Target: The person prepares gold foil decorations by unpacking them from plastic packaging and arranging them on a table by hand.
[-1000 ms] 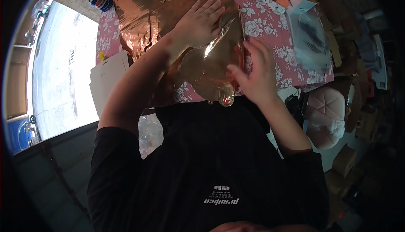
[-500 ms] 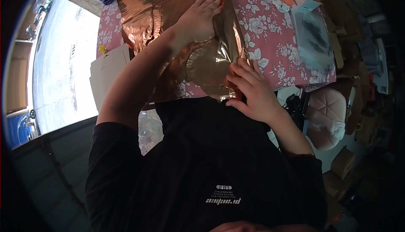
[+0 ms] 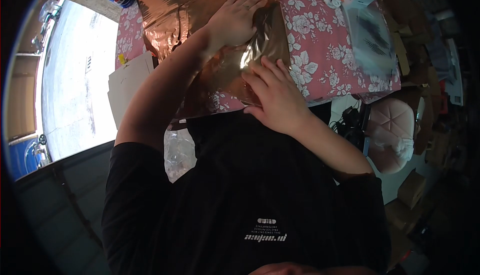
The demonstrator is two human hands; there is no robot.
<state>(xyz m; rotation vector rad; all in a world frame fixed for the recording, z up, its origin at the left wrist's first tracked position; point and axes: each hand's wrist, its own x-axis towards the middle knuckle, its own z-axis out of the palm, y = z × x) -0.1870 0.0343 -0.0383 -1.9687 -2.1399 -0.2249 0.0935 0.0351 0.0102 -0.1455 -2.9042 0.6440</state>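
Copper-coloured foil [image 3: 165, 5] on the floral tablecloth [image 3: 312, 67]; the left hand [image 3: 232, 25], opened flat, presumably pins it against sliding, while the right hand [image 3: 280, 97], fingers slightly spread, lies on the near end, apparently to flatten creases

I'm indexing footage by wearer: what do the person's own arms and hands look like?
Black short sleeves reach near the elbows; the forearms are bare. The left hand and right hand are gloveless; the left seems to wear a thin ring.
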